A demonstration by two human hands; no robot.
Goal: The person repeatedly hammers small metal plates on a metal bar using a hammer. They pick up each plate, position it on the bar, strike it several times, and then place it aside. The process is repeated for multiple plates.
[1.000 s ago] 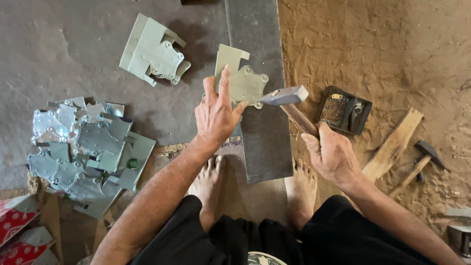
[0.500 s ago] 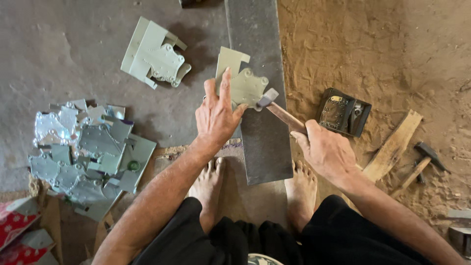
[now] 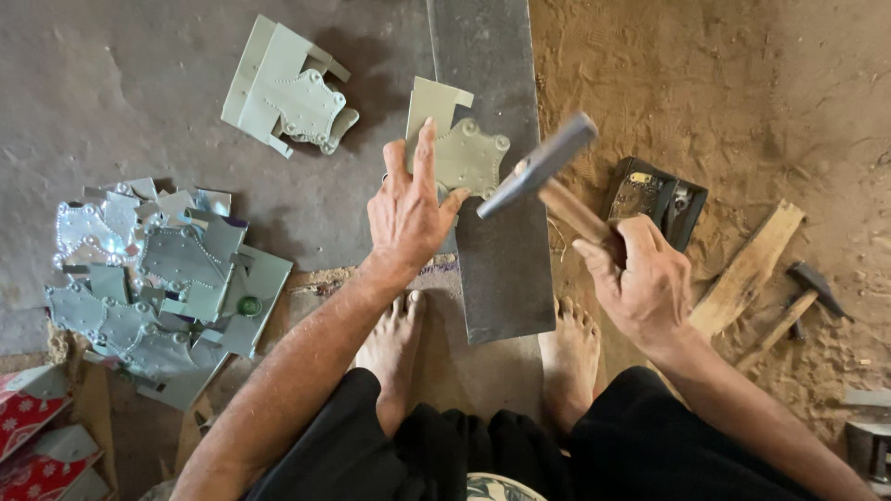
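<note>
My left hand [image 3: 406,215] presses flat on a pale green cut sheet-metal piece [image 3: 459,148] that lies on the edge of a long dark steel bar [image 3: 492,186]. My right hand [image 3: 640,283] grips the wooden handle of a hammer [image 3: 543,165]. The grey hammer head is raised and blurred, just right of the metal piece. My bare feet rest on the floor on either side of the bar's near end.
A stack of similar pale pieces [image 3: 288,93] lies at the back left. A heap of shiny cut pieces [image 3: 153,278] sits left. On the sand at right lie a dark box [image 3: 657,199], a wooden strip [image 3: 747,269] and a second hammer [image 3: 803,297]. Red patterned sheets [image 3: 37,427] are bottom left.
The hammer struck down onto the metal piece half a second ago and has now swung back up. My left hand stays on the piece.
</note>
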